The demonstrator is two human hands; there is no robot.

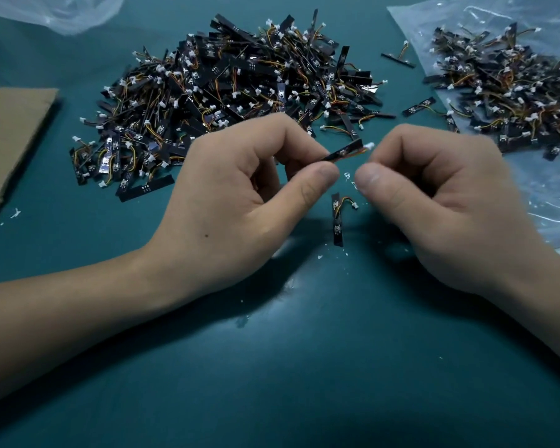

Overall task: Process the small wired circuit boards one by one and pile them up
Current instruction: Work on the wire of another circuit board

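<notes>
Teal tabletop (272, 383): large pile (233, 92) upper centre (presumably processed), bagful (514, 92) upper right outstanding; left hand (240, 189) and right hand (434, 195) pinch one board (343, 152).

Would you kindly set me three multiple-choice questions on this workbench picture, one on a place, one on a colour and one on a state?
1. Where does the right-hand pile of boards lie?
A. On a wooden shelf
B. On a clear plastic bag
C. In a metal tray

2. What colour is the work surface?
A. Teal
B. White
C. Red

3. The board at mid-frame is:
A. Lying flat on the surface
B. Pinched by the left hand, off the surface
C. Tucked inside a box

Answers:
1 B: clear plastic shows under and around that pile.
2 A: every bare stretch of the surface is teal.
3 B: the left thumb and forefinger pinch one end, and its white connector points toward the right hand.
</notes>
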